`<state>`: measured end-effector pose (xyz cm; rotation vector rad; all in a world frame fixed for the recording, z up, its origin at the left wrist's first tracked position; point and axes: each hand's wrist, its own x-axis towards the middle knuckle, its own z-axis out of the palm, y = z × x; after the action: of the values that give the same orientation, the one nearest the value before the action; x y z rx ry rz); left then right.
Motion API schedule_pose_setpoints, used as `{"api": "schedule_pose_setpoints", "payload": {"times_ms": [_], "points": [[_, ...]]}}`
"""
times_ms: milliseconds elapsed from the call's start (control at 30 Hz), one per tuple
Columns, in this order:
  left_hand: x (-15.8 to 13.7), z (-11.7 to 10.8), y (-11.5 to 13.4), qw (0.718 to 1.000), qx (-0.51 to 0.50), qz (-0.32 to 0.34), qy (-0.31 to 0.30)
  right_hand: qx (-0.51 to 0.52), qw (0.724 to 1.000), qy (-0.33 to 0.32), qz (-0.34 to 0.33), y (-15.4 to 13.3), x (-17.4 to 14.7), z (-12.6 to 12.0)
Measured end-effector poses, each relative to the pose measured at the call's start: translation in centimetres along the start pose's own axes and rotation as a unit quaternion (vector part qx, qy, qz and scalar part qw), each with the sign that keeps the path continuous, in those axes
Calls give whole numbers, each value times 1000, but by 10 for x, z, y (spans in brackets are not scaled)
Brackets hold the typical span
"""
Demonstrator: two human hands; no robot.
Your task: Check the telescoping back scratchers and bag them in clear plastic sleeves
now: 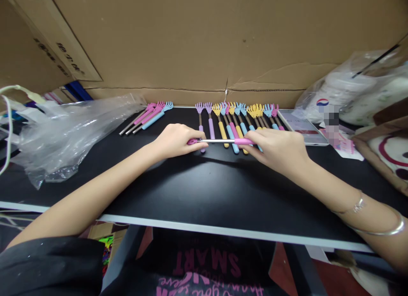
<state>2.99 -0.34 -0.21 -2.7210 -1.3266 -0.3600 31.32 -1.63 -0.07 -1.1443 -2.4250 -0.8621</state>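
Observation:
Both my hands hold one pink back scratcher [219,141] level above the black table. My left hand [178,140] pinches its pink end, which is mostly hidden by the fingers. My right hand [277,149] is closed round the pink handle, with the bare metal rod showing between the hands. Just behind lies a row of back scratchers in purple, yellow, blue and pink, such as a purple one [211,128] and a yellow one [222,132], claws toward the back. To the left is a smaller group with pink [154,114] and blue [156,119] handles and metal rods.
A crumpled clear plastic bag [70,134] and a white cable [8,130] lie at the left. A phone-like flat object [301,126], a bagged white cup [338,92] and a plush-looking item [392,147] are at the right. Cardboard [197,41] walls the back.

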Motion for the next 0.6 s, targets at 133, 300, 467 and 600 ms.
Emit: {"api": "schedule_pose_setpoints", "payload": {"times_ms": [133, 300, 467, 600], "points": [[-1, -3, -5, 997, 62, 26, 26, 7, 1000, 5, -1, 11, 0, 3], [-1, -4, -9, 993, 73, 65, 61, 27, 1000, -7, 4, 18, 3, 2], [-3, -8, -16, 984, 113, 88, 107, 30, 999, -10, 16, 21, 3, 0], [-3, -7, -18, 972, 161, 112, 127, 23, 1000, 0, 7, 23, 1, 4]]}}
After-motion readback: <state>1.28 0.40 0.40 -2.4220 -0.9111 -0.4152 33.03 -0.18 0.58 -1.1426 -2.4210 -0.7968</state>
